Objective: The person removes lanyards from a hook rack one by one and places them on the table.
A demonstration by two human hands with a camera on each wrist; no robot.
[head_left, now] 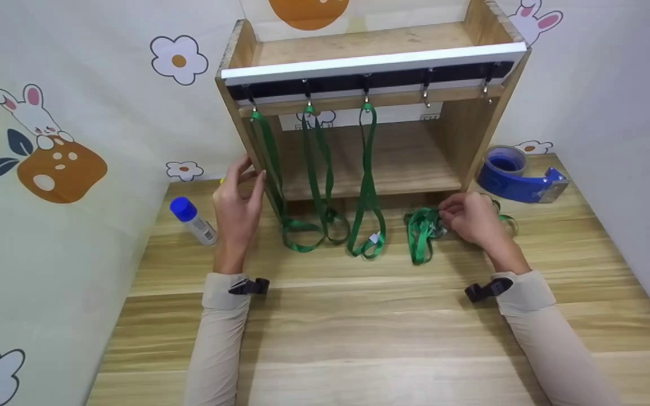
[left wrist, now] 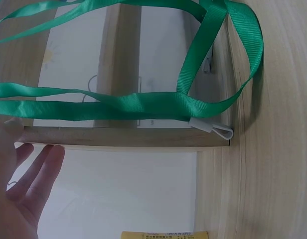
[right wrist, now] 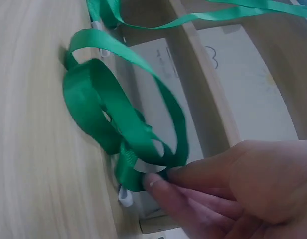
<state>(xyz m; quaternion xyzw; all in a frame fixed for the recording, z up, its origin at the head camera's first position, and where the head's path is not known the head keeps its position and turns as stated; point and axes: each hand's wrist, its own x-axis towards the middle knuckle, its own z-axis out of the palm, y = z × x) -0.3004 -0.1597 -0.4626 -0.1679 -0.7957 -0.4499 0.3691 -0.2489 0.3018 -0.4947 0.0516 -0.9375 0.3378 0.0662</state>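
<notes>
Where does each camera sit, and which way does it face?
Head: worn on the head, facing forward and down at the wooden shelf; left hand, right hand and both sleeves show.
Left wrist: on that wrist, facing a hanging green strap and the shelf's side panel; left fingers show, lower left.
Right wrist: on that wrist, facing the bundle of green straps; right hand shows, lower right.
Shared: head and right wrist show the right hand pinching the bundle.

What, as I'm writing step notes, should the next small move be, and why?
I'd probably lift the gathered green lanyard toward the bare fourth hook from the left: the fingers of the right hand pinch it, and hanging lanyards occupy the three hooks to its left.
</notes>
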